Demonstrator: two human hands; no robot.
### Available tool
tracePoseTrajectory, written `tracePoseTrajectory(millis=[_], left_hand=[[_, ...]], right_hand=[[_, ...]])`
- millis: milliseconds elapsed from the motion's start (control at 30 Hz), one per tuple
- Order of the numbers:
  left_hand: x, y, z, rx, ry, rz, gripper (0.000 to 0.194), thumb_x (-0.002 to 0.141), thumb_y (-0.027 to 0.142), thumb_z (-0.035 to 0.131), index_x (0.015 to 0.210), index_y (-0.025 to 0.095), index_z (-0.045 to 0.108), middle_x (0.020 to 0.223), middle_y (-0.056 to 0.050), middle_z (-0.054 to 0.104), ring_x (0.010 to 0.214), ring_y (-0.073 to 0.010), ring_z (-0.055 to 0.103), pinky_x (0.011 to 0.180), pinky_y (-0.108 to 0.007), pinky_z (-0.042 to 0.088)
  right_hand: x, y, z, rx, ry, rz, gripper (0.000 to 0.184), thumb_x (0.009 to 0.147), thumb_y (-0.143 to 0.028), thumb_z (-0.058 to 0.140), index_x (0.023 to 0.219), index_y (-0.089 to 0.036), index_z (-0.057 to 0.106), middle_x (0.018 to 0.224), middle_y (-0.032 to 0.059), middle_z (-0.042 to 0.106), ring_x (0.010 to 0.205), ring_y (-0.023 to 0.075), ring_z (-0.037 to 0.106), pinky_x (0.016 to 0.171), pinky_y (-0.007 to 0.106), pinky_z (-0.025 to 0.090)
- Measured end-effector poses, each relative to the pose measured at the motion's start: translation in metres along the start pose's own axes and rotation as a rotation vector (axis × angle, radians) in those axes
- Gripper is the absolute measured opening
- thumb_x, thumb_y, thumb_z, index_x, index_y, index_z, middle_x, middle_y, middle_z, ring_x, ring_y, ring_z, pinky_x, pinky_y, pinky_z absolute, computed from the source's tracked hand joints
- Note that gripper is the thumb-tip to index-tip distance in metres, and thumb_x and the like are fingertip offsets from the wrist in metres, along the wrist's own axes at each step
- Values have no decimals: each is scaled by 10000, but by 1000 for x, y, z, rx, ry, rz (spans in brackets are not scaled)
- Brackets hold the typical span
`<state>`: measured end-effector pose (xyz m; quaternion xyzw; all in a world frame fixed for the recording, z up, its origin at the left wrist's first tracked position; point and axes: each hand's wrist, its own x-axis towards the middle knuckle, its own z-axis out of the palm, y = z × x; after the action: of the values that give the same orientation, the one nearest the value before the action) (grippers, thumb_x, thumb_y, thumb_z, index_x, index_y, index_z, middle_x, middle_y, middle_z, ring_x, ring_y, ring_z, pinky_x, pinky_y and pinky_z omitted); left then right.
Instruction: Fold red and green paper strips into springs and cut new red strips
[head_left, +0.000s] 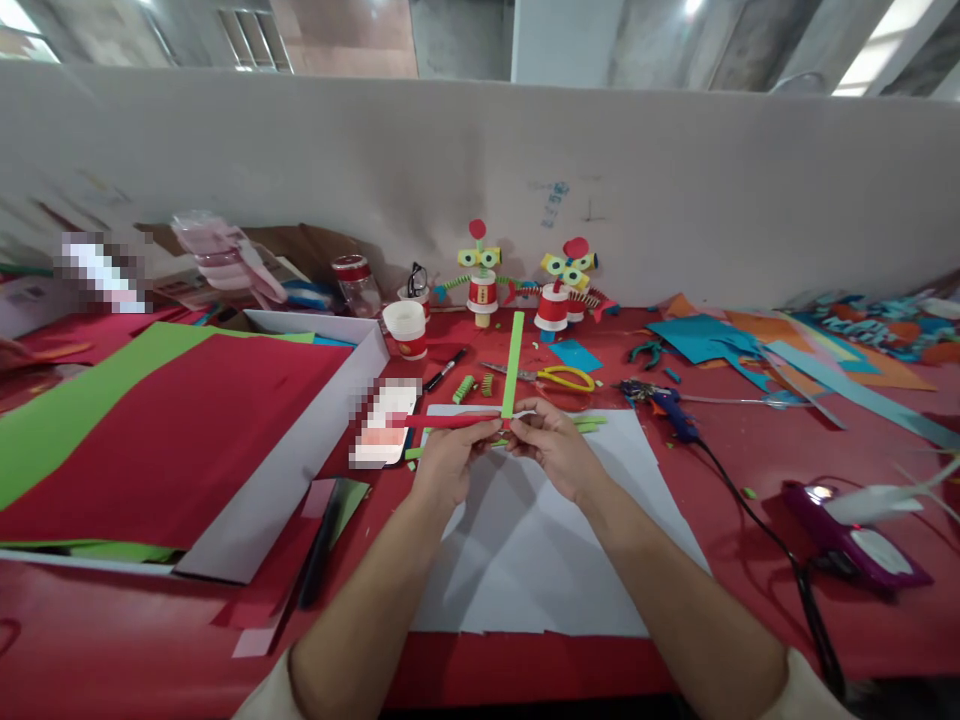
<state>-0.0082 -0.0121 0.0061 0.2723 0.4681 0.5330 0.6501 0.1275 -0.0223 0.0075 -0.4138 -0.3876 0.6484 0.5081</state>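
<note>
Over a white sheet [547, 540], my left hand [450, 460] and my right hand [551, 445] meet, fingertips pinched at the crossing of two paper strips. The green paper strip [514, 360] points up and away from me. The red paper strip [450, 420] runs left from the same spot. Both hands are closed on this joint, and the fingers partly cover it. More green strips [592, 423] lie on the sheet behind my right hand. Folded green paper springs [465, 389] rest just beyond the sheet.
Yellow-handled scissors [566, 378], a black pen [445, 370] and a phone [386, 425] lie nearby. Paper-cup figures [482, 290] stand by the wall. At right are a glue gun [667, 405] with its cord and a purple power strip [862, 540]. A box [300, 470] of coloured paper sits left.
</note>
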Motion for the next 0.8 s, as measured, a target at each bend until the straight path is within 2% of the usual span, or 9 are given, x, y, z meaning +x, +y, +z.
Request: tracePoseTrajectory(millis=[167,367,800], left_hand=[[1,0,-1,19,-71,-32,175,489,160,751,655,127,708,551,-19,648,522,-108,562,542,-236,441],[2,-2,-2,14,-69,-36,140,503,160,740,625,141,673,557,-2,637,535,-99,565,556,-223,450],[1,-5,-2,-18,-104,46,155,521,177,743,641,144,650,587,-3,636,556,-103,575,571,-231,437]], right_hand=[[1,1,-2,-26,-36,44,282,597,-326,776,773,-193,601,627,-32,653,539,102,588,572,240,456],[2,2,-3,12,22,54,284,577,-291,773,785,-199,605,564,-50,630,526,101,585,541,221,430],[3,5,-5,42,-42,22,221,624,-285,751,768,-202,604,591,-38,642,539,100,591,533,205,427]])
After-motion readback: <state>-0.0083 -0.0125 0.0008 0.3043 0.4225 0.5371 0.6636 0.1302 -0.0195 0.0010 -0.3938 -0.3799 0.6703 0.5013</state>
